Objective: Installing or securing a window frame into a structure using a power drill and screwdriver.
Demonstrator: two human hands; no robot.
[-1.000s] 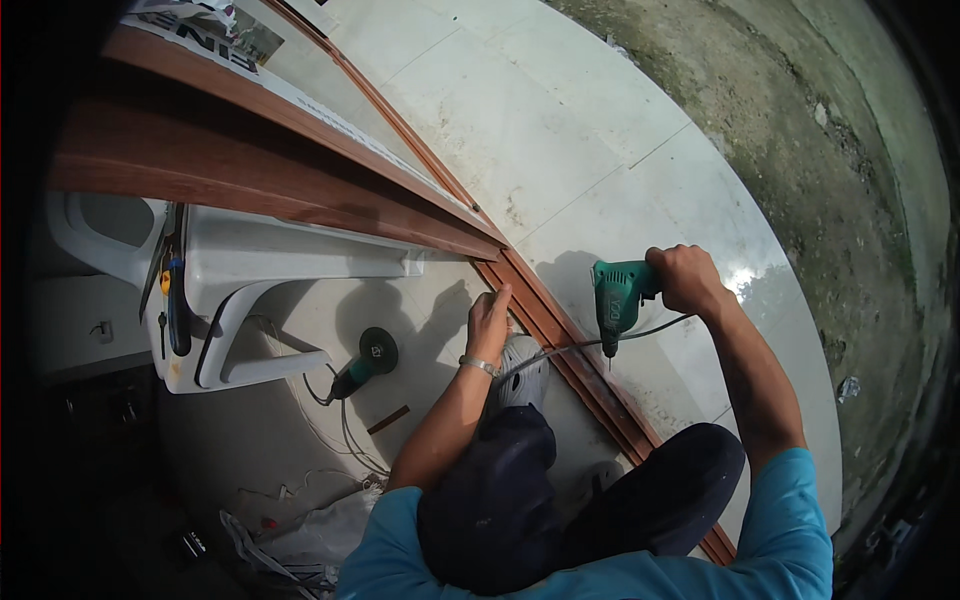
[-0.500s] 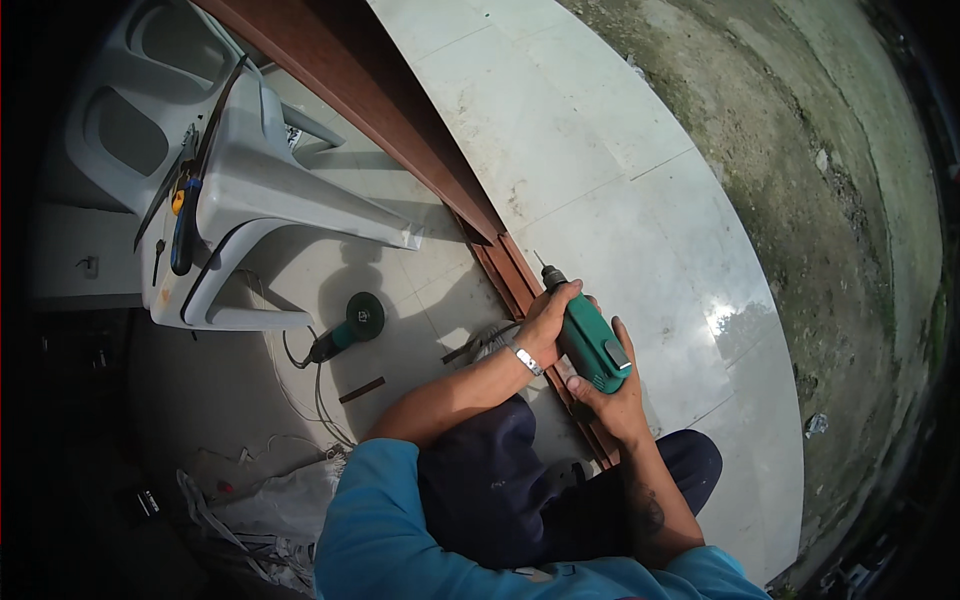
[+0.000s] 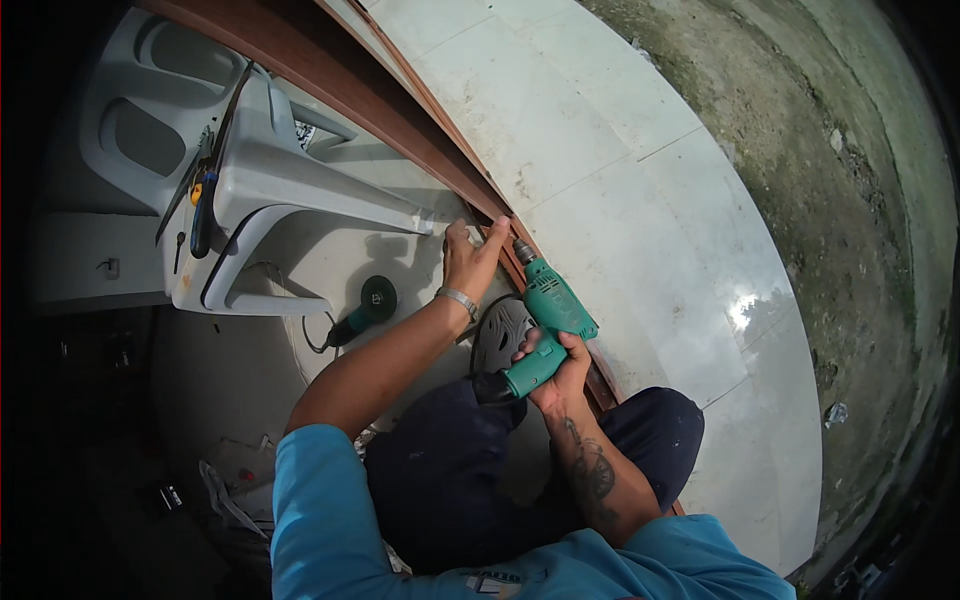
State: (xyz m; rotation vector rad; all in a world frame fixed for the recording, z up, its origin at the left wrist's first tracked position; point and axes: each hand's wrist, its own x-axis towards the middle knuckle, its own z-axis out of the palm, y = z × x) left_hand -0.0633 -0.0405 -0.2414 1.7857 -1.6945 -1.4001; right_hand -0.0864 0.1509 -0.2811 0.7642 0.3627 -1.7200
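My right hand [image 3: 556,368] is wrapped around the grip of a green drill [image 3: 546,318] just right of the frame's centre, fingers closed fully on the handle. The drill points up and to the left, and its bit end meets the brown wooden frame [image 3: 330,62], which runs from the upper left of the picture down toward the lower right. My left hand [image 3: 468,262] sits just above and left of the drill, at the centre of the frame. Its palm and fingers lie against the inner edge of the wooden frame, fingers bent and close together, with the fingertips next to the drill's tip; it grips nothing that I can make out. A metal bracelet [image 3: 459,298] circles the left wrist. A white plastic chair [image 3: 262,180] lies tipped over in the upper left, with hand tools [image 3: 200,205] resting on it. An angle grinder [image 3: 362,308] with a green disc guard lies on the floor left of my left forearm. Pale floor tiles [image 3: 600,200] fill the right of the wooden frame.
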